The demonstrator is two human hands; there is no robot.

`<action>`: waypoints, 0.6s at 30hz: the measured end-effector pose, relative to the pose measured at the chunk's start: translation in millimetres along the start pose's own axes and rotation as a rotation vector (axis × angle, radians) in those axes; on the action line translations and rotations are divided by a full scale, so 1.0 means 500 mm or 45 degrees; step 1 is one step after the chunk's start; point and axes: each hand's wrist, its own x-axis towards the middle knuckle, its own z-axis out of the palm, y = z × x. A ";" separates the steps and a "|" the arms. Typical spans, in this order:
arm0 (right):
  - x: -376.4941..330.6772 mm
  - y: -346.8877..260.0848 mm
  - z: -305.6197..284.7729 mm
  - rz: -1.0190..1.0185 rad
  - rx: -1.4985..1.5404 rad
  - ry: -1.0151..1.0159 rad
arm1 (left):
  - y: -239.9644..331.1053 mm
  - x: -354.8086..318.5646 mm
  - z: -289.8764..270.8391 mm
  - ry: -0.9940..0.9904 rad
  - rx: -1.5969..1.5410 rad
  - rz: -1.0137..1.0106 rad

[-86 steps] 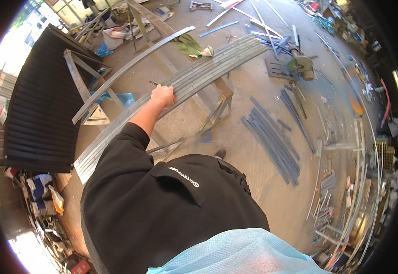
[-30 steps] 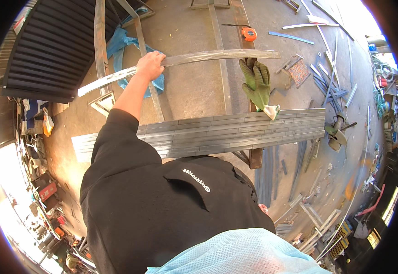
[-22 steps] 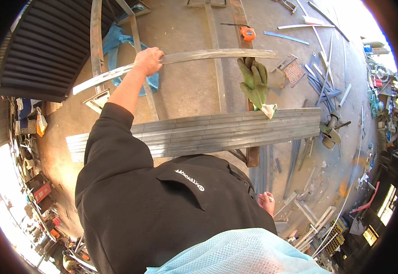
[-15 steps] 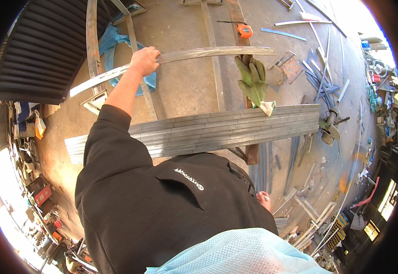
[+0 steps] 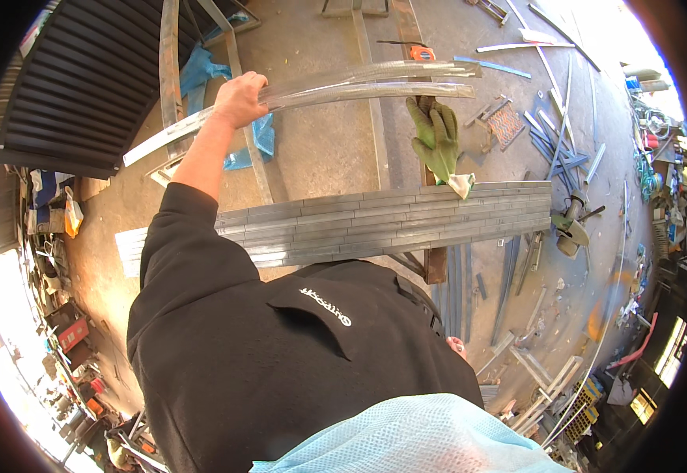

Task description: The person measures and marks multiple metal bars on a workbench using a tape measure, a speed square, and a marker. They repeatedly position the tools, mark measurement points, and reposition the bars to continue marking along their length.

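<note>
My left hand (image 5: 239, 99) is closed round a long metal strip (image 5: 343, 77) above the workbench frame. A second metal strip (image 5: 406, 91) lies just nearer, the two fanning apart toward their right ends. A green work glove (image 5: 436, 138) rests at the right, its white cuff on a wide panel of grey metal strips (image 5: 406, 217) laid side by side. Behind the strips, an orange tape measure (image 5: 421, 53) is partly covered. Of my right hand (image 5: 457, 347), only a small bit shows beside my black top; its fingers are hidden.
Dark corrugated sheets (image 5: 75, 87) stand at the far left, with blue plastic film (image 5: 199, 69) beside them. An angle grinder (image 5: 571, 229) sits off the panel's right end. Offcuts (image 5: 556, 146) litter the floor at right. Steel bars (image 5: 379, 142) of the frame run away from me.
One strip has come up and away from the other, now showing as two and covering part of the tape measure. My left hand has shifted slightly left and farther; my right hand shows less.
</note>
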 end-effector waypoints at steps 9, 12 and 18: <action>0.029 -0.242 -0.007 -0.407 0.083 0.091 | 0.124 -0.174 -0.185 0.427 -0.003 0.175; 0.006 -0.365 -0.016 -0.719 0.016 0.187 | 0.186 -0.264 -0.240 0.345 0.024 0.157; -0.082 -0.527 0.032 -1.375 -0.003 -0.028 | 0.330 -0.459 -0.281 0.236 0.037 0.147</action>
